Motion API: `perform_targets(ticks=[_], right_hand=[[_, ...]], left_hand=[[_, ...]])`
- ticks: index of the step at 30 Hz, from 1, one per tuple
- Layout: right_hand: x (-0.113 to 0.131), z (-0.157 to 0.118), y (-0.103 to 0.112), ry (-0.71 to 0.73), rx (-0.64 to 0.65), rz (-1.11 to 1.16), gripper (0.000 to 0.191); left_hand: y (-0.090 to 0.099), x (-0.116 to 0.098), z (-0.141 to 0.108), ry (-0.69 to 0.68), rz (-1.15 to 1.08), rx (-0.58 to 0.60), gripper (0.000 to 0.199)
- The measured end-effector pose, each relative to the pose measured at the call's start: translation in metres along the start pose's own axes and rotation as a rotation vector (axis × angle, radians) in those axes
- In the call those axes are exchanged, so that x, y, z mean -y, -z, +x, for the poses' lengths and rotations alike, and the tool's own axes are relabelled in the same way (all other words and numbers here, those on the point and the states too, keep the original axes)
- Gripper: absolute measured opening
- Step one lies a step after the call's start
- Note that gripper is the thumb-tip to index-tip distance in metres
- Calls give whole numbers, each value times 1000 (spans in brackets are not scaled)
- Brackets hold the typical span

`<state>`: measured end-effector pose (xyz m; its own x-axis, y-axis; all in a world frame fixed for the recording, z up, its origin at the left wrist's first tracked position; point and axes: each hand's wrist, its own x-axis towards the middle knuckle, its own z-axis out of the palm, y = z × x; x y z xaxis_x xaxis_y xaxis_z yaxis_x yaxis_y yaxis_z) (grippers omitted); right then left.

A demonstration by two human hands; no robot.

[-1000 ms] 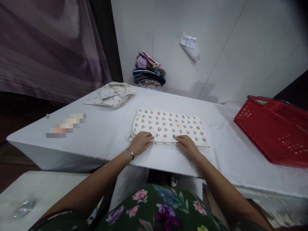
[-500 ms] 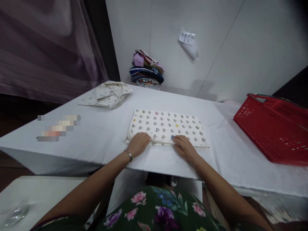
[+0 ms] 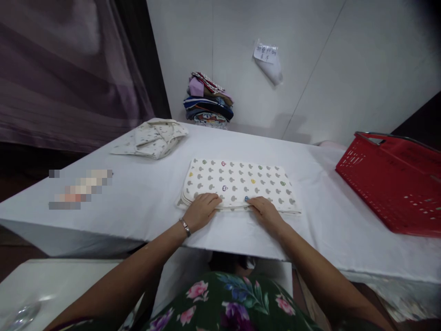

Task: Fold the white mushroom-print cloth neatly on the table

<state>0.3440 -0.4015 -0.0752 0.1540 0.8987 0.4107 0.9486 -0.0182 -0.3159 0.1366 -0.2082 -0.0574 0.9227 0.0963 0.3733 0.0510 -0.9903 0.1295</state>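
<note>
A white cloth printed with grey and coloured mushrooms (image 3: 237,177) lies folded into a flat rectangle on the table, its layers showing at the near edge. My left hand (image 3: 203,209), with a metal bracelet at the wrist, holds that near edge left of the middle, fingers over the top. Right of the middle, my right hand (image 3: 265,212) grips the same edge, its fingertips close to a blue mushroom. The parts of both thumbs under the cloth are hidden.
A white cloth covers the table (image 3: 138,197). Crumpled printed fabric (image 3: 155,138) lies at the back left, near a blurred-out item (image 3: 82,188). On the right stands a red plastic basket (image 3: 389,184). Folded clothes (image 3: 208,101) are stacked behind the table by the wall.
My left hand has slid slightly right and lies further over the cloth's near edge. My right hand has barely moved. The view has shifted a little.
</note>
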Motion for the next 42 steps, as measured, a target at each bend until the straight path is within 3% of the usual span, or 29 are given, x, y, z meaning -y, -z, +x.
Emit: perform_targets(ticks=[7, 13, 17, 22, 35, 42], right_hand=[[4, 1, 1, -34, 15, -100, 29], [8, 1, 0, 103, 44, -199, 30], [14, 5, -2, 151, 21, -284, 26], [15, 8, -3, 96, 42, -366, 22], [11, -7, -1, 119, 26, -318, 25], [4, -19, -7, 132, -21, -211, 36]], left_hand=[[-10, -9, 16, -144, 110, -26, 25], [-16, -8, 25, -217, 195, 13, 20], [-15, -11, 26, -119, 175, -21, 18], [-15, -15, 23, -30, 115, -16, 16], [-17, -21, 10, -17, 153, 43, 18], [9, 2, -28, 182, 152, -27, 13]])
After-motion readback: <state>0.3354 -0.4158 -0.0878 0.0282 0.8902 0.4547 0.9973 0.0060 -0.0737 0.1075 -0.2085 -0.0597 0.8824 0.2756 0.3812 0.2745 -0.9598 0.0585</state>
